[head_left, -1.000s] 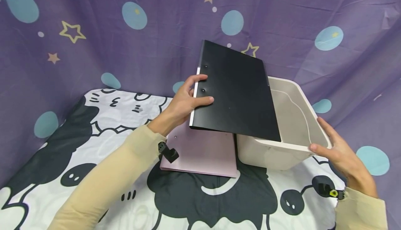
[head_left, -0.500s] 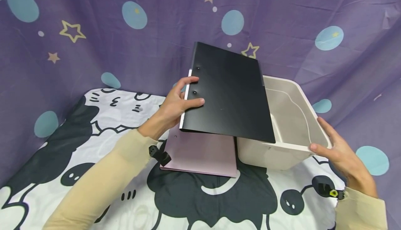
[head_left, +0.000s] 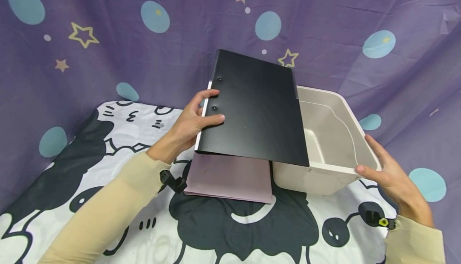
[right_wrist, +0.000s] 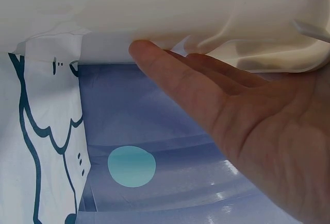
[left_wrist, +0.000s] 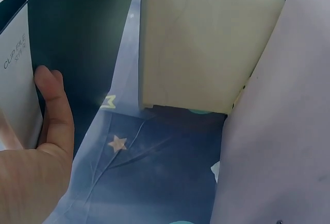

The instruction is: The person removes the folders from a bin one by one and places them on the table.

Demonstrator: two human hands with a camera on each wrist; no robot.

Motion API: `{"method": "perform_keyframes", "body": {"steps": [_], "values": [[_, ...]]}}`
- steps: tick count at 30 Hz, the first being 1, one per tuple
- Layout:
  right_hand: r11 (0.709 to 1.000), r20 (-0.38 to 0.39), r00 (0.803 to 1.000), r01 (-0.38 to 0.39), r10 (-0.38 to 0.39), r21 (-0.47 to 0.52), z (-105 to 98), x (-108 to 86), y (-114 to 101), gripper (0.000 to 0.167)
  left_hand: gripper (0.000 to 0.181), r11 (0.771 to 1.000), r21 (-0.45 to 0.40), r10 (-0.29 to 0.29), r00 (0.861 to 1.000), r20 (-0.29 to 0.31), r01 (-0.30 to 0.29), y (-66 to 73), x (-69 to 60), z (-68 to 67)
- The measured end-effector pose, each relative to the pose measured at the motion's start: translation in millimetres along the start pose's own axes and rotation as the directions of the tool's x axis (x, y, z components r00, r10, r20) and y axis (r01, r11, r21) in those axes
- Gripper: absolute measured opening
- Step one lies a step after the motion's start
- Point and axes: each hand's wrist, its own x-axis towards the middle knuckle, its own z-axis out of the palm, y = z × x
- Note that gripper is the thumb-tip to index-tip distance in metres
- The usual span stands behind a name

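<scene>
My left hand (head_left: 185, 124) holds a black clip file folder (head_left: 255, 114) by its spine, thumb and a finger over the near face. The folder is tilted and raised, its right side overlapping the left part of a cream plastic bin (head_left: 324, 169). A white spine label (left_wrist: 14, 74) reading "CLIP FILE" shows in the left wrist view. Below it, a lilac folder (head_left: 230, 180) lies flat, its far part hidden by the black one. My right hand (head_left: 397, 180) grips the bin's right rim, thumb on top; in the right wrist view its fingers (right_wrist: 175, 74) touch the outer wall.
Everything rests on a white sheet (head_left: 273, 252) with dark cartoon sheep. Behind it hangs a purple curtain (head_left: 194, 24) with blue ovals and stars. The bin stands just right of the lilac folder, and its inner floor is partly visible.
My left hand has moved left and slightly down with the black folder, uncovering more of the bin's inside. The right hand, bin and lilac folder have stayed put.
</scene>
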Motion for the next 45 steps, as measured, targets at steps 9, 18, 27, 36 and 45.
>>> {"method": "perform_keyframes", "body": {"steps": [9,18,27,36,45], "values": [[0.998,-0.009,1.000,0.002,-0.003,-0.057,0.1,-0.1,0.8,0.091,0.071,1.000,0.021,-0.009,1.000,0.019,0.009,-2.0,-7.7,-7.6],[0.997,-0.008,1.000,0.020,-0.020,-0.080,0.7,0.0,0.6,0.090,0.069,0.999,0.049,0.003,0.999,0.036,-0.005,-5.2,-15.2,-18.3],[0.994,-0.013,1.000,0.021,-0.023,-0.110,-0.2,0.4,0.6,0.089,0.070,0.997,0.072,-0.018,0.999,0.041,0.015,-5.6,-23.6,-34.1],[0.993,-0.016,0.999,0.029,-0.031,-0.115,-0.5,0.2,-0.3,0.090,0.071,0.993,0.117,-0.028,0.999,0.044,0.022,-5.4,-32.5,-50.5],[0.990,-0.014,0.999,0.034,-0.037,-0.138,-0.9,0.2,0.8,0.089,0.070,0.996,0.077,-0.038,0.997,0.062,0.033,-9.8,-39.2,-63.0]]}}
